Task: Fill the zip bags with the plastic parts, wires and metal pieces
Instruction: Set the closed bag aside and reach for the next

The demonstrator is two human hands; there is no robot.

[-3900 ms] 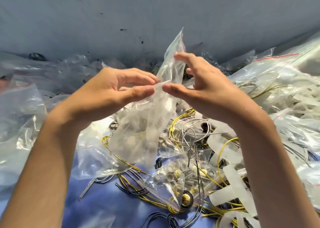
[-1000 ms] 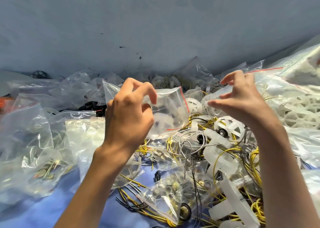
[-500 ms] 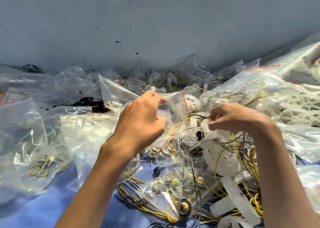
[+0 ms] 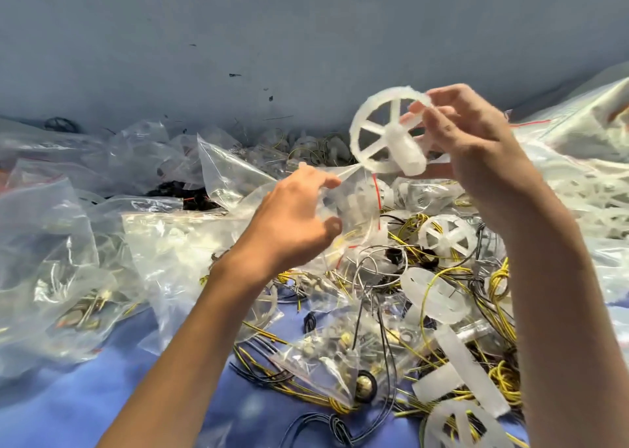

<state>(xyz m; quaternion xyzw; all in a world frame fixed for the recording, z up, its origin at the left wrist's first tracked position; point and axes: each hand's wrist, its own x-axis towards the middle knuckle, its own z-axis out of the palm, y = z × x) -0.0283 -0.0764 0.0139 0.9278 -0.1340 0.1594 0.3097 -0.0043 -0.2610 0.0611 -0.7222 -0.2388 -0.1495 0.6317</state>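
Up from the pile [image 4: 418,267] rose the right hand [image 4: 473,141], fingers pinching a wheel [image 4: 381,131] by its rim just above the bag [image 4: 357,206] that the left hand [image 4: 292,223] gripped at the mouth, where the wide rim might have snagged the slack lip and spilled out.

We see a white plastic wheel [image 4: 406,151], a see-through plastic zip bag [image 4: 354,202] with a thin red line, thin yellow wires [image 4: 498,279], thin black wires [image 4: 335,429], a blue cloth surface [image 4: 68,410] and a plain grey-blue wall [image 4: 306,22].
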